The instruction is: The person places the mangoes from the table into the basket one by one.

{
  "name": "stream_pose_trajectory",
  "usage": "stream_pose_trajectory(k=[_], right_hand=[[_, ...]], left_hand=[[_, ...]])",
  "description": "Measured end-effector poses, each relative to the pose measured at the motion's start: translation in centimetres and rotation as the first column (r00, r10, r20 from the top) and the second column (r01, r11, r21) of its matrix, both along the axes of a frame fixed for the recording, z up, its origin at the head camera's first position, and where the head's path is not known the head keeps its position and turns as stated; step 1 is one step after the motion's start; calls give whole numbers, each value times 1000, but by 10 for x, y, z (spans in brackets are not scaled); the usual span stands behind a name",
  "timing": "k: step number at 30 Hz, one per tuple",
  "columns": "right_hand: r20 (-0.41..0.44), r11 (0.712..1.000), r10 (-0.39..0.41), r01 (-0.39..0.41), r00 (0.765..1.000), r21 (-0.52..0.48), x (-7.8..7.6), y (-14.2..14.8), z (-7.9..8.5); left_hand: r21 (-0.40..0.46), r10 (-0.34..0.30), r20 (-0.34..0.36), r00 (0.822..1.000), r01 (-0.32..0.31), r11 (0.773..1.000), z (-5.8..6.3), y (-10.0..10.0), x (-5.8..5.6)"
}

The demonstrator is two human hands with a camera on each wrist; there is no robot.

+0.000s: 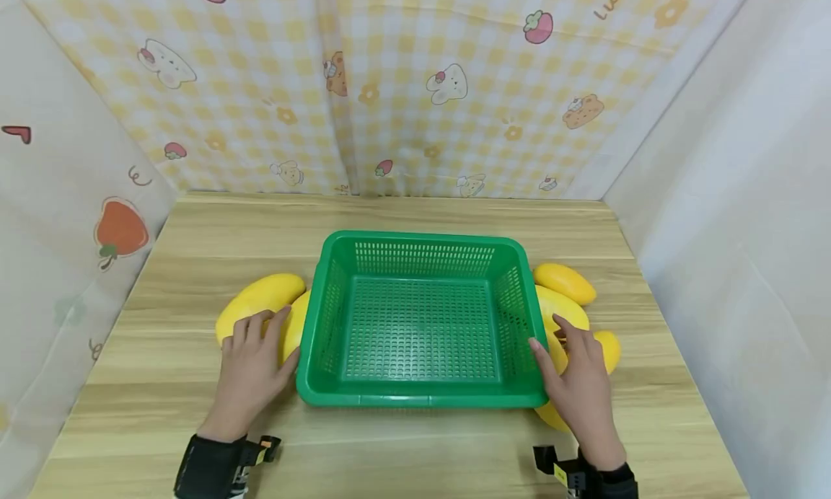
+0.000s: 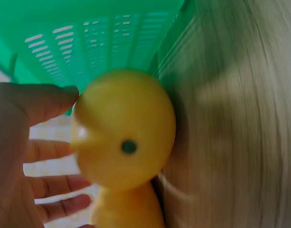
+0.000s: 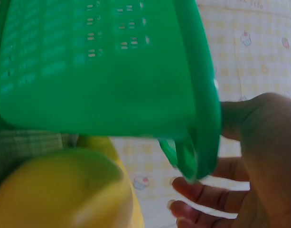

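A green plastic basket [image 1: 418,400] with slotted walls stands upright in the middle of the table, its inside bare. My left hand [image 1: 253,365] is over two yellow mangoes [image 1: 260,297] on the basket's left, fingers apart and loosely bent. In the left wrist view its thumb lies against the nearer mango [image 2: 131,114], close to the basket wall. My right hand [image 1: 581,383] is at the basket's right side. Its thumb rests at the rim [image 3: 204,90], while the other fingers hang loosely outside it, above several yellow mangoes [image 1: 561,308].
The wooden table [image 1: 402,456] meets a yellow checked cloth [image 1: 389,124] at the back. White sheets stand along the left and right sides. Mangoes lie close against both short sides of the basket, one partly under the right rim.
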State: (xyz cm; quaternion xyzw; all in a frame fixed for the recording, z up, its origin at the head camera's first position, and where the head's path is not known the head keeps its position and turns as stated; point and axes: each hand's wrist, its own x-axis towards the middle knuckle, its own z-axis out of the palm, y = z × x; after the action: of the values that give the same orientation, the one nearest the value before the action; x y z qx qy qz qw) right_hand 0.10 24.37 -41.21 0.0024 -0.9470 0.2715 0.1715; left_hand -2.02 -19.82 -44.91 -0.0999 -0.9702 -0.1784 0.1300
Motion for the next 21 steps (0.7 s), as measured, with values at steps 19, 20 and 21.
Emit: stream_pose_trajectory(k=[19, 20, 21], right_hand=[[385, 988, -156, 143, 909, 62, -12, -13, 3], [394, 989, -150, 137, 907, 62, -13, -14, 3], [404, 989, -147, 133, 903, 62, -14, -14, 2]], left_hand=[[76, 72, 41, 997, -75, 994, -9, 26, -9], [91, 83, 45, 996, -87, 992, -10, 26, -8], [107, 93, 48, 995, -97, 989, -10, 25, -8]])
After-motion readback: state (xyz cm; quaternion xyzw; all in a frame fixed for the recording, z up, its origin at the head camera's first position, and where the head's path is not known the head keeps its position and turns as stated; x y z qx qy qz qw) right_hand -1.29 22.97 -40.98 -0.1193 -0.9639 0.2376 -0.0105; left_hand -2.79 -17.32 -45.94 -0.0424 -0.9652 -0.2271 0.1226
